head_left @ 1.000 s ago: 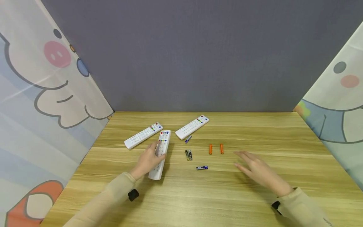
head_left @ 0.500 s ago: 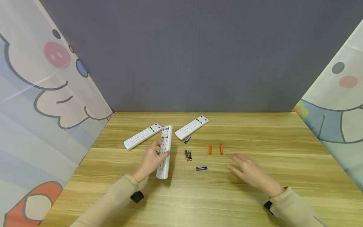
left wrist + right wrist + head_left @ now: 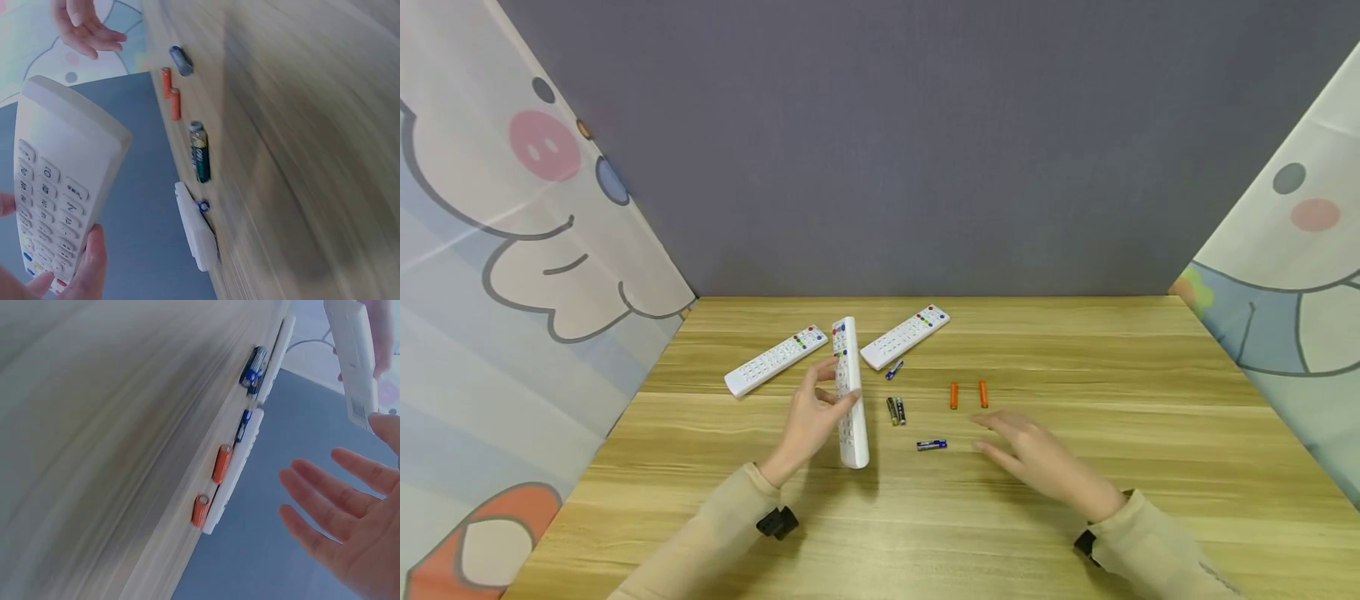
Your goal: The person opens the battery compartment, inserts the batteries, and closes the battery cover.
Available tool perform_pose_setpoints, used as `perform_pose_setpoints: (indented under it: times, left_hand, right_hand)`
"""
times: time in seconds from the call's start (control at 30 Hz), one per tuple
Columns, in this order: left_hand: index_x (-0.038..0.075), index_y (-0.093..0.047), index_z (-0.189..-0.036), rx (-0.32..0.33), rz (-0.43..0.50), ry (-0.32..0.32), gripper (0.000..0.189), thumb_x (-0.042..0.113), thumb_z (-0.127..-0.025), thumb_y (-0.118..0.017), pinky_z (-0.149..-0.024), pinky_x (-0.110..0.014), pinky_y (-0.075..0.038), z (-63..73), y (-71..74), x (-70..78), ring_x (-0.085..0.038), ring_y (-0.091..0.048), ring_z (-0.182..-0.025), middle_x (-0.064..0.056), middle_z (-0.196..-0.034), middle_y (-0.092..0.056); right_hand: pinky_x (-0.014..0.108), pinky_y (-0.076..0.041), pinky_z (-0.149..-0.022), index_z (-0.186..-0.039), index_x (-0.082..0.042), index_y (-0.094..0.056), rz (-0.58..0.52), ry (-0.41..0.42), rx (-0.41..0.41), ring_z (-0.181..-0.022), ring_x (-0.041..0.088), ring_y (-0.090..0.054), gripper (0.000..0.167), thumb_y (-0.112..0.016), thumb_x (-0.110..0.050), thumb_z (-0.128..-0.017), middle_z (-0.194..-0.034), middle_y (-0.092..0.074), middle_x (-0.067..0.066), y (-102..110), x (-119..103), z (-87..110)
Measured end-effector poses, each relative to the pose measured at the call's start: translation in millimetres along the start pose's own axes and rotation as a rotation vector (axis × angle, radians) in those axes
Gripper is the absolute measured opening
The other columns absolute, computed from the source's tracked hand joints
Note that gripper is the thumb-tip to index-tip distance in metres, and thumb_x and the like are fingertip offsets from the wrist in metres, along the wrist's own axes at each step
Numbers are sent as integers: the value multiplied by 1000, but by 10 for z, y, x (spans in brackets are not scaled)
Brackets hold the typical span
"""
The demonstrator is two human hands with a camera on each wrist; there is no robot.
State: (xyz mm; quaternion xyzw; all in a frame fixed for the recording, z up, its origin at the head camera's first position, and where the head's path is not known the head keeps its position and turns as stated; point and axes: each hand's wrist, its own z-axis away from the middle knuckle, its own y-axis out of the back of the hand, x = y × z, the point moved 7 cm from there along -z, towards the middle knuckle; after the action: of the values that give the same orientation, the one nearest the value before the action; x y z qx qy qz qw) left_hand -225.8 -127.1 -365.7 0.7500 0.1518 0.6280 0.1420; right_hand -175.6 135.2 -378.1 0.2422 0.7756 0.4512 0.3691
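Note:
My left hand [image 3: 811, 419] grips a white remote control [image 3: 853, 417] by its sides, raised off the table and tilted so that one long edge faces right. In the left wrist view the remote's button face [image 3: 47, 194] shows, with thumb and fingers along its edges. My right hand [image 3: 1033, 454] hovers over the table with fingers extended and nothing in it. Near its fingertips lie two orange batteries [image 3: 954, 396] and a blue battery [image 3: 932, 445]. Two dark batteries [image 3: 896, 411] lie side by side, right of the held remote.
A second white remote [image 3: 775, 361] lies at the back left of the wooden table [image 3: 1075, 350]. Another remote [image 3: 906, 337] lies at the back middle, with a blue battery [image 3: 894, 370] just in front of it. A grey panel [image 3: 925, 150] stands behind the table.
My left hand has lifted the remote, moved it right and turned it more onto its edge. My right hand has moved left toward the batteries. The other remotes and batteries stay put.

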Motion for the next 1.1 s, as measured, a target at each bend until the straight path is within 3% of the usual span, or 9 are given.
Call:
perform_pose_setpoints:
  times: [0.2, 0.37, 0.67, 0.87, 1.1]
  left_hand:
    - [7, -39, -127, 2, 172, 19, 59, 6, -75, -68, -58, -30, -53, 9, -24, 18, -27, -57, -75, -21, -114, -48]
    - [5, -36, -128, -6, 313, 39, 59, 2, -77, -65, -61, -37, -55, 32, -50, 44, -18, -59, -73, -20, -113, -47]
    - [0, -33, -126, 11, 457, 22, 57, -2, -77, -62, -66, -31, -54, 63, -88, 146, -12, -59, -74, -21, -111, -45]
    - [1, -31, -126, 4, 536, 43, 58, -5, -77, -61, -69, -33, -54, 99, -141, 200, -12, -60, -74, -21, -113, -43]
    - [0, -32, -124, 44, 623, 83, 57, -8, -75, -60, -71, -33, -54, 149, -179, 220, -12, -60, -73, -18, -111, -45]
  right_hand:
    - [41, -46, -87, -118, -7, -54, -101, -26, -56, -103, 24, -54, 35, -53, -26, -89, -115, -57, 8, -65, -81, -43]
    - [38, -48, -84, -118, -6, -54, -181, -31, -93, -100, 20, -56, 36, -48, -29, -91, -115, -57, 6, -116, -160, -80]
    - [37, -46, -87, -117, -8, -55, -320, -51, -111, -100, 16, -56, 31, -50, -24, -91, -115, -57, 4, -172, -299, -148]
    - [38, -45, -89, -116, -7, -55, -391, -52, -86, -105, 20, -53, 31, -49, -26, -91, -116, -57, 5, -200, -373, -177]
    - [37, -48, -83, -116, -5, -55, -534, -82, -12, -98, 16, -56, 31, -48, -22, -92, -110, -60, 5, -211, -384, -205]
